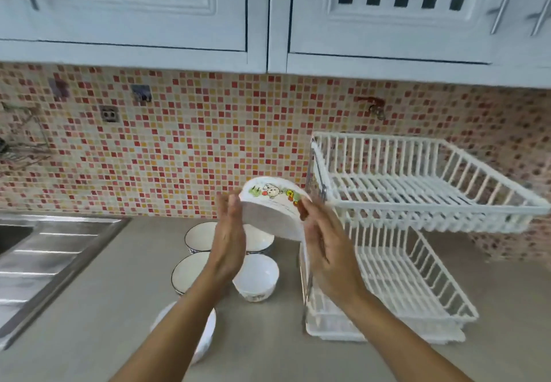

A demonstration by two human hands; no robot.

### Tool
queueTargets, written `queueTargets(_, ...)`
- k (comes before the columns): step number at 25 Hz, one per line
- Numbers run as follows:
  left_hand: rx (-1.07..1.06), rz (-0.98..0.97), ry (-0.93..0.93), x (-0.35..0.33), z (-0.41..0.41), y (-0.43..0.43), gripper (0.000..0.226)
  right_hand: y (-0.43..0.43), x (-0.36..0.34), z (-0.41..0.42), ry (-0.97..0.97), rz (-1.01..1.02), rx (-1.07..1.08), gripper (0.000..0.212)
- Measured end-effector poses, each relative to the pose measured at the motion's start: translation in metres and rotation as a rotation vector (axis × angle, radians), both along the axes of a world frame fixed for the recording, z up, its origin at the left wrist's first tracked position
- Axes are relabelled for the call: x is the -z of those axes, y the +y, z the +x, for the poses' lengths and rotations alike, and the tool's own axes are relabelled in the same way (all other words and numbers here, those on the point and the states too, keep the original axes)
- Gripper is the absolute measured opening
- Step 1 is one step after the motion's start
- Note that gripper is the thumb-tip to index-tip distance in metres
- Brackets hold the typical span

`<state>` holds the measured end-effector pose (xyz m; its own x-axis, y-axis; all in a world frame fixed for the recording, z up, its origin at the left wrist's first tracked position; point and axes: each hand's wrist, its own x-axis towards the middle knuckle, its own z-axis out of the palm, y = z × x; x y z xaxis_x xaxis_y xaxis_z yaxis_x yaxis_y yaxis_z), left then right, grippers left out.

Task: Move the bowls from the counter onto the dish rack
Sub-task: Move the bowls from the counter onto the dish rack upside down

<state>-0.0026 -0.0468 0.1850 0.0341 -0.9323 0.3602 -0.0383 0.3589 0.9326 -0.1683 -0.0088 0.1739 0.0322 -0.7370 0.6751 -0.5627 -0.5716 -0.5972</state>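
A white bowl with a cartoon print [272, 205] is held in the air between both hands, tilted, just left of the white two-tier dish rack [429, 205]. My left hand [228, 241] presses its left side and my right hand [325, 247] its right side. Below them several white bowls stand on the grey counter: two dark-rimmed ones [198, 237] [187, 271], one behind the left hand [259, 240], a small one [258, 278], and one [205, 337] partly hidden under my left forearm. Both rack tiers hold nothing.
A steel sink and drainboard [50, 259] lie at the left. The mosaic-tiled wall [185, 143] runs behind the counter [268, 337], with white wall cupboards [149, 23] overhead. The rack's lower tier [411, 286] stands on a drip tray.
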Motion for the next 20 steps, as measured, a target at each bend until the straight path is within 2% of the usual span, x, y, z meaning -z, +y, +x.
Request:
queueTargets(1, 0.013, -0.033, 0.012, -0.016, -0.003, -0.001, 0.053, 0.000, -0.018, -0.004, -0.038, -0.042, -0.012, 0.046)
queueTargets(4, 0.097, -0.173, -0.106, -0.070, -0.031, -0.004, 0.033, -0.006, -0.071, -0.043, -0.122, -0.138, -0.065, 0.037)
queueTargets(5, 0.123, -0.213, -0.147, -0.085, -0.044, -0.007, 0.037, -0.009, -0.085, -0.062, -0.150, -0.118, -0.114, 0.038)
queueTargets(7, 0.160, -0.268, -0.221, -0.105, -0.059, -0.020, 0.064, -0.017, -0.106, -0.091, -0.181, -0.040, -0.231, 0.052)
queueTargets(9, 0.153, -0.285, -0.338, -0.119, -0.080, -0.040, 0.083, -0.029, -0.125, -0.125, -0.152, 0.050, -0.258, 0.068)
queueTargets(13, 0.264, -0.207, -0.600, -0.131, -0.140, -0.086, 0.108, -0.076, -0.141, -0.199, 0.048, 0.227, -0.132, 0.089)
queueTargets(17, 0.298, -0.067, -0.877, -0.121, -0.181, -0.134, 0.104, -0.129, -0.126, -0.238, 0.236, 0.416, -0.080, 0.099)
queueTargets(20, 0.238, 0.033, -1.081, -0.111, -0.204, -0.163, 0.118, -0.165, -0.110, -0.249, 0.511, 0.465, -0.027, 0.100)
